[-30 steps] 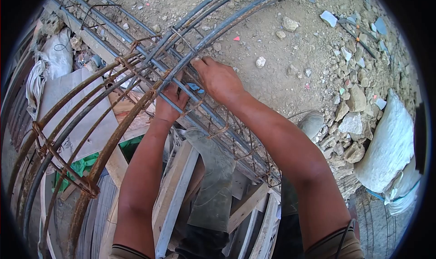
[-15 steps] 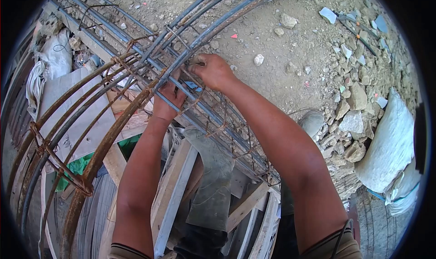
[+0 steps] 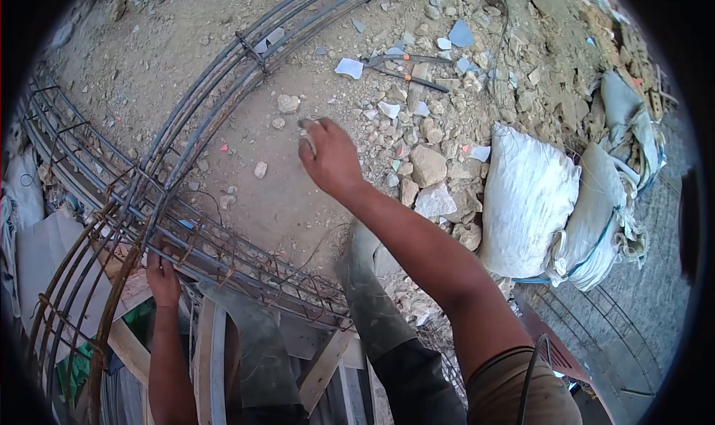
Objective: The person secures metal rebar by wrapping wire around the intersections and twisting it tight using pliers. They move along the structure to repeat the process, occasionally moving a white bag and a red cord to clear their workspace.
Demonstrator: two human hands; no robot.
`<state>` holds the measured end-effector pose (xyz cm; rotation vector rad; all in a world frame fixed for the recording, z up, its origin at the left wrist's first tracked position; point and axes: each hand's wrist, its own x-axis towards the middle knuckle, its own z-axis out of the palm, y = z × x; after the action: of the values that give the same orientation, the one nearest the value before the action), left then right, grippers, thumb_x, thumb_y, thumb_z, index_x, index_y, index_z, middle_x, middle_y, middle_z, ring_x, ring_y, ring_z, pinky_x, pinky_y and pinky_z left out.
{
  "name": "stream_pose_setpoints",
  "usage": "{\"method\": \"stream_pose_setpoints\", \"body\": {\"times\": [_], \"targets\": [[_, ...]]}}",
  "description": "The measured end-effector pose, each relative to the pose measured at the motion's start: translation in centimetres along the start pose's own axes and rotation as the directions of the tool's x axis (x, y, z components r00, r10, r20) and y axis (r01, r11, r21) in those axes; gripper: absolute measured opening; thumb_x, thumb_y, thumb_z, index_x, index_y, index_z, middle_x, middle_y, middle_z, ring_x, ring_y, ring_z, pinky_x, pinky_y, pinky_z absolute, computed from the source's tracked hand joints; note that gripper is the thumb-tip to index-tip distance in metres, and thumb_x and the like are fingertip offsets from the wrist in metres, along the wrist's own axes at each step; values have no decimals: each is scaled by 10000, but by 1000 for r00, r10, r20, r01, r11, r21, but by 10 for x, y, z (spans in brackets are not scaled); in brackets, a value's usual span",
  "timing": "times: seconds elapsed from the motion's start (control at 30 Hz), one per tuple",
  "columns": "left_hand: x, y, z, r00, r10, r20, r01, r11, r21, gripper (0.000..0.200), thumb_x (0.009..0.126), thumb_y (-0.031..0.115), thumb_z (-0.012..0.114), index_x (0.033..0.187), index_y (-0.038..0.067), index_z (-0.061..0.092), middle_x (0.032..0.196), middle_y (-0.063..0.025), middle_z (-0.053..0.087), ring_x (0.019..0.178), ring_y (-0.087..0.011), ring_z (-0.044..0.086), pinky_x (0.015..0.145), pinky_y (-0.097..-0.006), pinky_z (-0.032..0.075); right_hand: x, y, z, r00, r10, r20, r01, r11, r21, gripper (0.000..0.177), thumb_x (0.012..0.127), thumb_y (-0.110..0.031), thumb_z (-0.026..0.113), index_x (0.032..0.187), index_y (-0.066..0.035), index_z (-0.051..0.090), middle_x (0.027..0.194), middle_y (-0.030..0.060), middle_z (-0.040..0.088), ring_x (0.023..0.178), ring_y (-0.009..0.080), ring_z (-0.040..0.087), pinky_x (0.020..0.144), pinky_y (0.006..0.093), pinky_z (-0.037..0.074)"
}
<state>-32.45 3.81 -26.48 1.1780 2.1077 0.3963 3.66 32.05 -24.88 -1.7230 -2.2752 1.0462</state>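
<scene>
My left hand is at the steel rebar cage, just below the crossing where the curved bars meet it. Its fingers reach up around a lower bar, and their tips are partly hidden by the steel. My right hand is stretched out over the dirt, away from the bars. Its thumb stands apart from the half-bent fingers, and I see nothing held between them. Beyond it lies a dark long-handled tool with orange bands, on the rubble.
Broken stones and tile shards lie right of my right hand. White filled sacks stand farther right. Rusty bars arch up at lower left. Timber pieces lie under the cage, near my boots.
My right hand has left the bar crossing and reached out over the dirt. My left hand stays at the bars. The view has swung right, bringing more rubble and sacks into sight.
</scene>
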Motion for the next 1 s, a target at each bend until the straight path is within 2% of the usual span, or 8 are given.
{"method": "stream_pose_setpoints", "body": {"times": [0.17, 0.33, 0.47, 0.6, 0.7, 0.77, 0.9, 1.0], "targets": [[-64, 155, 2, 913, -407, -38, 342, 813, -471, 167, 972, 106, 514, 1033, 8, 635, 962, -46, 620, 836, -89, 527, 748, -253, 457, 94, 161, -126, 992, -70, -101, -26, 685, -728, 636, 838, -278, 624, 1416, -85, 442, 1472, 176, 424, 1366, 356, 395, 1099, 514, 324], [-31, 228, 70, 900, -426, 93, 355, 592, -724, 416, 996, 173, 502, 1339, -62, 521, 1282, -158, 599, 1210, -229, 558, 1052, -342, 406, 130, 160, -152, 964, 161, 210, 104, 496, -862, 831, 747, -391, 763, 1446, -135, 394, 1569, 145, 283, 1450, 347, 278, 1132, 603, 229], [12, 237, 117, 805, -530, -266, 260, 718, -645, 531, 971, 249, 525, 1412, -35, 444, 1379, -256, 523, 1358, -373, 440, 1121, -399, 332, 103, 166, -155, 967, -83, 242, 240, 622, -746, 427, 859, -243, 573, 1234, -70, 464, 1322, 181, 488, 1170, 405, 538, 976, 515, 404], [55, 226, 120, 674, -607, -421, 349, 764, -543, 514, 966, 247, 484, 1392, -40, 463, 1362, -289, 518, 1338, -439, 417, 1132, -432, 303, 77, 145, -150, 915, -134, 381, 263, 915, -308, 438, 906, -230, 560, 1289, -72, 418, 1141, 267, 541, 942, 489, 578, 812, 537, 463], [79, 207, 110, 685, -655, -319, 462, 729, -505, 496, 939, 205, 476, 1362, -53, 478, 1335, -319, 517, 1263, -463, 473, 1054, -470, 379, 56, 40, -123, 771, 118, 626, 94, 951, -295, 530, 898, -230, 555, 1386, -104, 389, 985, 289, 629, 926, 491, 606, 818, 540, 458], [87, 202, 99, 498, -841, 211, 598, 157, -786, 570, 903, 154, 514, 1437, -28, 438, 1128, -210, 635, 1067, -275, 600, 939, -351, 440, 55, 5, -85, 652, 67, 755, 211, 941, -266, 559, 879, -192, 550, 1411, -119, 395, 1059, 295, 618, 959, 475, 608, 853, 525, 474], [81, 157, 131, 594, -801, 71, 609, 390, -691, 552, 887, 129, 499, 1423, 2, 477, 938, -154, 640, 874, -242, 595, 819, -338, 460, 62, -22, 22, 599, -245, 762, 516, 846, -133, 555, 887, -183, 553, 1426, -129, 430, 1194, 245, 591, 1064, 417, 612, 927, 470, 500], [64, 163, 126, 640, -768, -27, 552, 484, -679, 541, 873, 104, 490, 1402, -5, 499, 902, -161, 645, 838, -229, 608, 764, -345, 470, 66, -59, 66, 566, -205, 798, 509, 849, -143, 545, 892, -183, 543, 1425, -132, 443, 1183, 232, 624, 1083, 393, 620, 933, 462, 500]]}}
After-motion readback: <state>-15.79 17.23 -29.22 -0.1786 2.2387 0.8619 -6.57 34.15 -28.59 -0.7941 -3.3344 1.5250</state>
